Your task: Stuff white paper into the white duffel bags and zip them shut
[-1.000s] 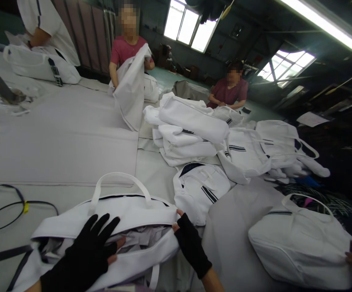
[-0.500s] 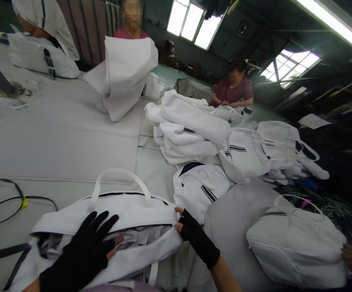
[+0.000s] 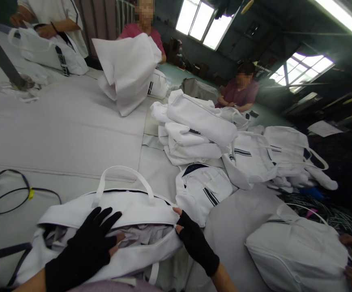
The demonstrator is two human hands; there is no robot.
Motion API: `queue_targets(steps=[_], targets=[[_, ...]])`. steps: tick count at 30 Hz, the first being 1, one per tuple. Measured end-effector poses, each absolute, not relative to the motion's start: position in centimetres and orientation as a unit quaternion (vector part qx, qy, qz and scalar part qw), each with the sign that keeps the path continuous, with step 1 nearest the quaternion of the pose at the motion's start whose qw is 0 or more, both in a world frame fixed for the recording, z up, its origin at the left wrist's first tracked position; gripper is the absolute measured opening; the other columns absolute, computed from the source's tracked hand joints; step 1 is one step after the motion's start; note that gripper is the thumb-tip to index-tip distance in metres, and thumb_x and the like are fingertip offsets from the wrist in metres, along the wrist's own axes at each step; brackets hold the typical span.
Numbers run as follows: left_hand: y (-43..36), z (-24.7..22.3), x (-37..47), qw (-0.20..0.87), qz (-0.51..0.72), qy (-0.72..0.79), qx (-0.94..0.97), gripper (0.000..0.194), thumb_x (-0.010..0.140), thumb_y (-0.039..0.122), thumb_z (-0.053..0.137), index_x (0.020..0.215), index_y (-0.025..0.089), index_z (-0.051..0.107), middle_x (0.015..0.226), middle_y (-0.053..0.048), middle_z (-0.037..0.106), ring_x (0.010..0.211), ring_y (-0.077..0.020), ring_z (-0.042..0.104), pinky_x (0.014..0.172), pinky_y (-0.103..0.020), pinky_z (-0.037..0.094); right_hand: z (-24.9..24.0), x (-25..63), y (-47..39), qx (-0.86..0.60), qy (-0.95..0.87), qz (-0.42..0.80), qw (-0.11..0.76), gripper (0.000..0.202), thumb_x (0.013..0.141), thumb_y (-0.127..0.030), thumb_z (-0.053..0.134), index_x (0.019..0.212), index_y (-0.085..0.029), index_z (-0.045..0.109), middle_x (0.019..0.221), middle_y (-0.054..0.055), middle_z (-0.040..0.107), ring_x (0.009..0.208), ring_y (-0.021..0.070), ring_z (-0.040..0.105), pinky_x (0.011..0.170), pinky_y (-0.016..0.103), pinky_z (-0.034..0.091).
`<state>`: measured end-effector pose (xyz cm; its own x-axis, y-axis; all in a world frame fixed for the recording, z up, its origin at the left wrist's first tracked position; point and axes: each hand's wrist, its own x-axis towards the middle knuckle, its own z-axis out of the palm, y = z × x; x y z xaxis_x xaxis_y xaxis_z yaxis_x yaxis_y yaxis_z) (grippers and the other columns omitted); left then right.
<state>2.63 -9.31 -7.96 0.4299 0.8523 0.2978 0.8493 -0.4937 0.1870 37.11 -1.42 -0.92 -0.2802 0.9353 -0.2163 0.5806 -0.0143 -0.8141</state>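
White bag [image 3: 145, 252], gaping lengthwise, crumpled greyish filling [image 3: 147, 235] inside

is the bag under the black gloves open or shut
Open: the white bag gapes beneath the left hand, showing crumpled greyish filling inside.

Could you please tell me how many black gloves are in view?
2: one on the left hand, across the open white bag; one on the right hand, at the bag's right end.

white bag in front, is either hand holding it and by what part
The right hand pinches the white bag at its right end, by the open edge; the left hand lies spread across it, apparently not gripping.
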Motion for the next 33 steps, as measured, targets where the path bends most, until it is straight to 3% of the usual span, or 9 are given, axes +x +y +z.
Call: queue_targets(steps=[3, 7, 13, 18, 20, 24, 28, 31, 33], targets=[[-9.3, -8.3, 2.4, 0.018, 0.198, 0.505, 0.84, 0.043, 0.082, 0.028, 0.065, 0.121, 0.046, 0.06, 0.154, -0.001, 0.033, 0.138, -0.0362, 0.032, 0.108, -0.063, 0.03, -1.0, 36.4, -2.0, -0.563, -0.692, 0.407, 0.196, 0.048, 0.09, -0.031, 0.047, 0.137, -0.02, 0.05, 0.114, 0.007, 0.064, 0.098, 0.0177, 0.06, 0.089, 0.031, 0.048], [-9.2, -8.2, 2.2, 0.021, 0.192, 0.496, 0.846, 0.043, 0.083, 0.025, 0.062, 0.121, 0.044, 0.06, 0.151, -0.002, 0.037, 0.138, -0.0359, 0.032, 0.108, -0.063, 0.029, -1.5, 34.0, -3.0, -0.525, -0.741, 0.364, 0.207, 0.046, 0.092, -0.025, 0.042, 0.137, -0.023, 0.048, 0.101, 0.004, 0.068, 0.084, 0.0153, 0.063, 0.079, 0.028, 0.051], [-8.8, -6.5, 2.7, 0.036, 0.239, 0.508, 0.827, 0.027, 0.085, 0.031, 0.062, 0.111, 0.038, 0.066, 0.143, -0.001, 0.049, 0.135, -0.031, 0.037, 0.113, -0.057, 0.024, -2.4, 31.4, -3.2, -0.459, -0.781, 0.348, 0.24, 0.049, 0.091, -0.02, 0.041, 0.14, -0.027, 0.046, 0.128, 0.005, 0.061, 0.107, 0.0187, 0.062, 0.091, 0.032, 0.05], [-8.7, -6.1, 2.5, 0.043, 0.244, 0.512, 0.823, 0.025, 0.086, 0.032, 0.063, 0.11, 0.038, 0.066, 0.144, 0.0, 0.048, 0.136, -0.0287, 0.037, 0.113, -0.055, 0.025, -3.6, 32.6, -3.2, -0.542, -0.633, 0.459, 0.306, 0.049, 0.094, -0.037, 0.046, 0.139, -0.02, 0.046, 0.075, 0.002, 0.065, 0.06, 0.0138, 0.059, 0.054, 0.024, 0.05], [-8.7, -6.2, 2.5, 0.05, 0.238, 0.519, 0.82, 0.02, 0.086, 0.036, 0.063, 0.105, 0.037, 0.067, 0.145, 0.002, 0.047, 0.136, -0.0276, 0.037, 0.114, -0.054, 0.023, -4.3, 32.9, -3.2, -0.554, -0.638, 0.441, 0.304, 0.049, 0.094, -0.039, 0.047, 0.139, -0.02, 0.046, 0.072, 0.001, 0.063, 0.055, 0.0128, 0.056, 0.053, 0.024, 0.049], [-8.4, -6.1, 2.7, 0.043, 0.249, 0.52, 0.816, 0.013, 0.086, 0.037, 0.061, 0.094, 0.03, 0.069, 0.139, 0.0, 0.054, 0.134, -0.0275, 0.039, 0.114, -0.053, 0.024, -4.8, 31.7, -2.5, -0.447, -0.828, 0.266, 0.211, 0.052, 0.09, -0.023, 0.044, 0.142, -0.027, 0.045, 0.074, 0.003, 0.066, 0.059, 0.0167, 0.06, 0.056, 0.028, 0.05], [-7.9, -4.6, 2.1, 0.057, 0.247, 0.518, 0.817, 0.03, 0.086, 0.037, 0.058, 0.11, 0.019, 0.062, 0.137, -0.01, 0.054, 0.132, -0.0274, 0.041, 0.112, -0.049, 0.03, -3.1, 29.0, -1.8, -0.367, -0.907, 0.015, 0.207, 0.055, 0.084, -0.031, 0.056, 0.139, -0.025, 0.048, 0.077, 0.007, 0.066, 0.067, 0.0248, 0.06, 0.058, 0.037, 0.047], [-7.2, -2.8, 0.5, 0.092, 0.215, 0.559, 0.796, 0.066, 0.083, 0.043, 0.061, 0.138, 0.012, 0.041, 0.142, -0.017, 0.046, 0.126, -0.0278, 0.046, 0.104, -0.043, 0.04, -2.4, 27.0, -2.1, -0.295, -0.926, 0.007, 0.237, 0.063, 0.075, -0.055, 0.066, 0.127, -0.021, 0.055, 0.106, 0.014, 0.064, 0.097, 0.0334, 0.058, 0.08, 0.047, 0.047], [-6.5, -2.1, -0.8, 0.059, 0.181, 0.579, 0.793, 0.077, 0.081, 0.046, 0.064, 0.145, 0.016, 0.033, 0.142, -0.018, 0.045, 0.122, -0.0316, 0.049, 0.097, -0.046, 0.044, -2.9, 25.9, -2.8, -0.251, -0.939, 0.014, 0.235, 0.064, 0.074, -0.063, 0.063, 0.121, -0.019, 0.057, 0.103, 0.013, 0.064, 0.094, 0.0313, 0.057, 0.083, 0.046, 0.044]])
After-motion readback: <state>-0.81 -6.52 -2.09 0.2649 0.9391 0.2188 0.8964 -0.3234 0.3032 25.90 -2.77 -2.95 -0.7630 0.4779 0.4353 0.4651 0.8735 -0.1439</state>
